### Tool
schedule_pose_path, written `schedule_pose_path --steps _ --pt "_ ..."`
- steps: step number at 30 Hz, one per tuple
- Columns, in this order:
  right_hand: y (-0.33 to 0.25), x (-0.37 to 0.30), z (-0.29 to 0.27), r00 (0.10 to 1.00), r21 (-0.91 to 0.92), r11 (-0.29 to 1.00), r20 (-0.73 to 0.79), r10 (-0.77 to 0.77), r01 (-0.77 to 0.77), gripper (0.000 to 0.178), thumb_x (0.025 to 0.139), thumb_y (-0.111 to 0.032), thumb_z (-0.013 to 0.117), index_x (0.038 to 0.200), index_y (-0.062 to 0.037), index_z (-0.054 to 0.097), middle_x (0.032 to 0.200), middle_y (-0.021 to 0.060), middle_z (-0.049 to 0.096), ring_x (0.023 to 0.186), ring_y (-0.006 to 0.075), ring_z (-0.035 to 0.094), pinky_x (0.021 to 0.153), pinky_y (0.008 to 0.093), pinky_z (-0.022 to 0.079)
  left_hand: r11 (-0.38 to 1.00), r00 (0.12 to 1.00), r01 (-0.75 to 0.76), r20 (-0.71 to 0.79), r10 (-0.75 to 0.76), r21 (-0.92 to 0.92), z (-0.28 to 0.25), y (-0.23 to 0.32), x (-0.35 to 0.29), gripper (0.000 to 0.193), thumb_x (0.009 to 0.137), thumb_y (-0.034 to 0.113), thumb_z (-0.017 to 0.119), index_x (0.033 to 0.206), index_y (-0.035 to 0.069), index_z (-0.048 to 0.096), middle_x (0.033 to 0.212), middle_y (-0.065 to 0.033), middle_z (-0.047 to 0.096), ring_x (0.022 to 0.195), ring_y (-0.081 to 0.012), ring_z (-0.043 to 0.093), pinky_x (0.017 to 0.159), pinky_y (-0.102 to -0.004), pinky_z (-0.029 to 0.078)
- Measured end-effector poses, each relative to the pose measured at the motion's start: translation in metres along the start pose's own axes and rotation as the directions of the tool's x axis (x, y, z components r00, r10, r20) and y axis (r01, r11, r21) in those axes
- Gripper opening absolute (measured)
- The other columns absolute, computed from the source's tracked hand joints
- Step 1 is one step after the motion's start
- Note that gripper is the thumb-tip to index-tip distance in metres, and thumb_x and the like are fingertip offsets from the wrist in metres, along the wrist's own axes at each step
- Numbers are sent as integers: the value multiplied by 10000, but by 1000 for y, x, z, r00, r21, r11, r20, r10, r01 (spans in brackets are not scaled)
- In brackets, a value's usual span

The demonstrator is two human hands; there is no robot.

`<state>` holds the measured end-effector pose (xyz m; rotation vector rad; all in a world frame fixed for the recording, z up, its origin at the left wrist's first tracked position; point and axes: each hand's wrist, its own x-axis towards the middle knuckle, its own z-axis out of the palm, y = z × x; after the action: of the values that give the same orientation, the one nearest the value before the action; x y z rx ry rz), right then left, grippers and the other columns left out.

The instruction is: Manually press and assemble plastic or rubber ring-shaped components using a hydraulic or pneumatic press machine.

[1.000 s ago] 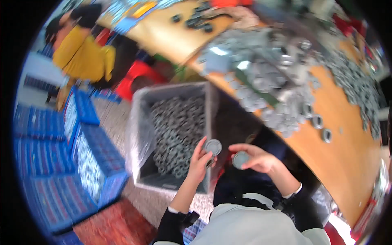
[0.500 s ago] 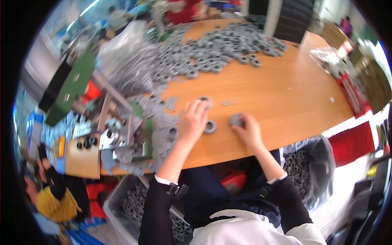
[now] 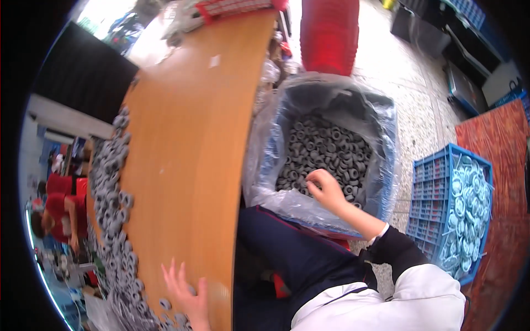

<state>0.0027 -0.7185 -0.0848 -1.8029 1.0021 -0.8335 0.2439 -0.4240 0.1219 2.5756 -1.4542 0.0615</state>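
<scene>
My right hand [image 3: 329, 193] is over a plastic-lined blue bin [image 3: 390, 160], its fingers bent and the thumb slightly apart from them. No ring shows between those fingertips. Below it lies a heap of dark grey rings [image 3: 326, 140]. At the lower left, my left hand [image 3: 187, 295] is spread over the wooden table [image 3: 190, 143], fingers stretched out. Beside it sits a loose grey ring [image 3: 164, 304], and part of another grey piece [image 3: 191, 289] shows between its fingers and thumb. A long pile of grey rings [image 3: 113, 204] runs along the table's far side.
A red plastic container [image 3: 329, 36] stands beyond the bin. To the right is a blue crate [image 3: 428, 193] of pale blue looped parts [image 3: 466, 212], beside a reddish wooden board [image 3: 499, 220]. A red basket [image 3: 237, 6] rests at the table's end. A person in red [image 3: 61, 207] is across the table.
The view has swung to the right. My right hand has gone from the table, where it held a grey ring, to over the bin. My left hand has opened out, away from the ring at its fingertips.
</scene>
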Motion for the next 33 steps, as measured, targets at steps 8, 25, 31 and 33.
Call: schedule_pose_path --steps 8,25,31,33 --pt "251 12 4 811 -507 735 114 574 -450 205 698 -173 594 828 -15 603 870 175 599 869 319 580 763 390 469 935 793 -330 499 351 -133 85 102 182 1022 652 365 721 1436 109 116 1465 -257 27 1342 -459 25 1036 -597 47" --pt "371 176 119 645 -659 471 -29 763 -587 437 793 -96 579 1207 -116 441 1290 131 319 1100 384 463 786 467 490 916 652 -396 684 328 -62 87 115 237 1062 727 294 692 1420 117 -93 1378 -365 -204 1296 -519 -143 1023 -594 16" --pt "393 137 152 700 -746 340 -229 677 -573 375 810 -137 577 1151 -54 444 1181 129 410 1037 358 473 785 460 466 939 619 -344 754 222 6 86 117 236 1140 677 299 745 1396 57 -106 1325 -400 -240 1256 -562 -149 998 -623 42" --pt "362 137 164 749 -657 455 -266 606 -601 434 741 -155 625 1123 -46 449 1103 150 462 1007 357 489 800 462 421 927 620 -375 737 269 -23 84 112 235 1125 693 324 737 1394 44 -97 1264 -470 -209 1199 -633 -121 949 -677 48"
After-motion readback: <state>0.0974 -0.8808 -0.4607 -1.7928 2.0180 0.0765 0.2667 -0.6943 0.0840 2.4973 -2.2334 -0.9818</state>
